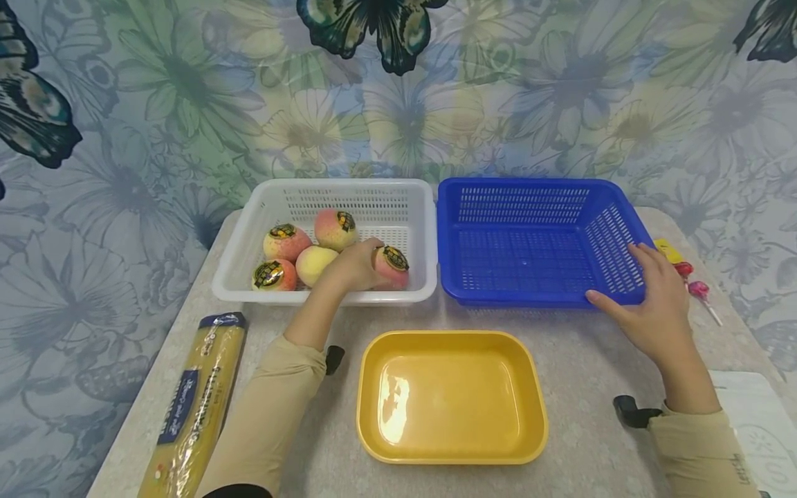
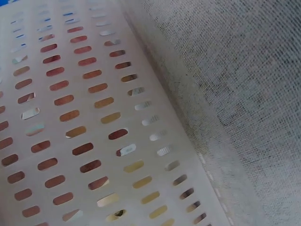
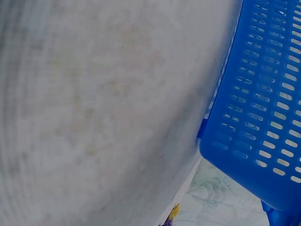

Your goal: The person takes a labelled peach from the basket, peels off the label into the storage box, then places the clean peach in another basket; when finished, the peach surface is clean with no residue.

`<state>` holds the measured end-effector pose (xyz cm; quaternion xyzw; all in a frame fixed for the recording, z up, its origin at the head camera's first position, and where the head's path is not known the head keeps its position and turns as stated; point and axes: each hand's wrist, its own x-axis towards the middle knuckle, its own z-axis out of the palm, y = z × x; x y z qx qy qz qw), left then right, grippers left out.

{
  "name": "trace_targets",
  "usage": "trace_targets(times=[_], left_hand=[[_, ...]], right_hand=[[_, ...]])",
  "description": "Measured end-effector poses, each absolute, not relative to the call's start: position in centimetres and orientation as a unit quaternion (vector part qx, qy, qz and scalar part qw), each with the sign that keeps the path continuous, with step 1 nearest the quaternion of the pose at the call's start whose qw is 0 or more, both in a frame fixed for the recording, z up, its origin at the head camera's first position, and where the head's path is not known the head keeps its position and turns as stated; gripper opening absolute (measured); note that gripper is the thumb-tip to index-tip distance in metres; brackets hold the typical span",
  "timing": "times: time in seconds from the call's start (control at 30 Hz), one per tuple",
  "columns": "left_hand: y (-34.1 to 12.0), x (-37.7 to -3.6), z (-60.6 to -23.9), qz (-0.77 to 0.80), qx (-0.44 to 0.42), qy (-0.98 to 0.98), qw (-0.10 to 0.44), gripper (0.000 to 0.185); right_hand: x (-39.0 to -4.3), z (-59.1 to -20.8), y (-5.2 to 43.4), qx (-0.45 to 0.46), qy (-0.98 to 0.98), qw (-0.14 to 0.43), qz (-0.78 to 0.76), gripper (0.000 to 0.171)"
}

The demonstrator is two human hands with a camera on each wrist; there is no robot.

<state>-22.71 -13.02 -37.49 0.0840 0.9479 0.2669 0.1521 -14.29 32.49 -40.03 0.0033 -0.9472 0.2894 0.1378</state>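
The white basket (image 1: 405,298) and blue basket (image 1: 517,266) look like smooth moulded plastic with a faint sheen; the yellow tray (image 1: 461,404) is glossier plastic. The peaches (image 1: 331,232) have matt skin. Shiny, crinkled film wraps the spaghetti pack (image 1: 198,404); the beige sleeve (image 1: 264,422) is matt cloth.

A wall (image 1: 423,131) covered in a printed pattern of large, overlapping flowers (image 1: 189,76) fills the background, pale blue-grey toward the sides and washed with soft green and yellow across the middle. Dark butterflies with teal and cream wing markings stand out along the top: one at the left edge (image 1: 37,104), one near the centre (image 1: 376,31), one in the right corner (image 1: 772,31). Before it is a pale, mottled desk (image 1: 579,415) with rounded far corners. Soft shadows fall across its top.
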Motion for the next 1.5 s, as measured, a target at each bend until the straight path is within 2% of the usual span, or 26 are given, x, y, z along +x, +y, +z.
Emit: trace_targets(times=[0.4, 0.6, 0.9, 1.27, 1.5], left_hand=[[-13.2, -22.2, -37.2, 0.312, 0.052, 0.946, 0.065, 0.093], [-13.6, -21.6, -37.0, 0.349, 0.044, 0.935, 0.04, 0.09], [-14.0, -21.3, -37.2, 0.383, 0.032, 0.923, 0.01, 0.097], [-13.6, -19.1, -35.4, 0.469, 0.098, 0.876, -0.062, 0.086], [-12.7, -15.8, -33.7, 0.466, 0.125, 0.873, -0.074, 0.089]], right_hand=[[-14.4, -39.8, 31.3, 0.043, -0.942, 0.149, 0.296, 0.094], [-14.5, -39.9, 30.6, 0.06, -0.946, 0.147, 0.283, 0.091], [-14.6, -40.2, 30.3, 0.068, -0.955, 0.142, 0.25, 0.086], [-14.4, -40.2, 30.1, 0.075, -0.963, 0.136, 0.221, 0.074], [-14.2, -38.9, 28.7, 0.095, -0.954, 0.116, 0.259, 0.07]])
